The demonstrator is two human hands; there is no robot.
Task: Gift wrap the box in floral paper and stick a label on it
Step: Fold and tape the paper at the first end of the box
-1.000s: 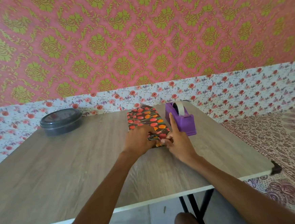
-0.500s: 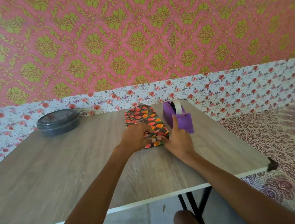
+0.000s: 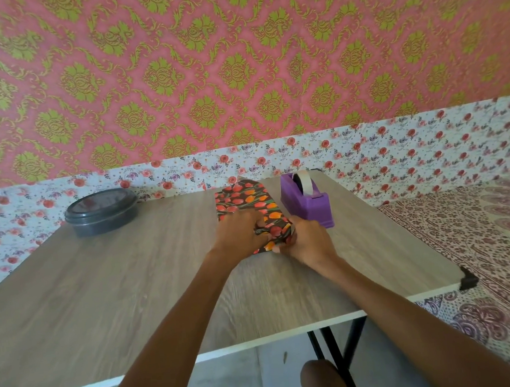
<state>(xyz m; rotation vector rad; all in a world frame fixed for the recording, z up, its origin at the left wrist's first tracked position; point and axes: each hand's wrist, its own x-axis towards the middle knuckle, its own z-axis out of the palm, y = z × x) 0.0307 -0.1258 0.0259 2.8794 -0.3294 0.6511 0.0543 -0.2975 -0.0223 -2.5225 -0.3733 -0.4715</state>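
The box wrapped in dark floral paper (image 3: 243,198) with red and orange tulips lies lengthwise at the table's far middle. My left hand (image 3: 238,235) presses down on its near end, fingers bent over the paper. My right hand (image 3: 305,242) grips the loose paper flap at the near right corner, fingers curled round the folded edge. The box itself is hidden under the paper. No label is in view.
A purple tape dispenser (image 3: 308,203) with a white tape roll stands just right of the box. A dark round lidded container (image 3: 101,211) sits at the far left of the wooden table (image 3: 103,297). A patterned cloth surface (image 3: 480,236) lies to the right.
My right index finger, pointing up before, has curled down, and that hand has closed round the paper flap at the box's near end. My left hand stays pressing on the paper.
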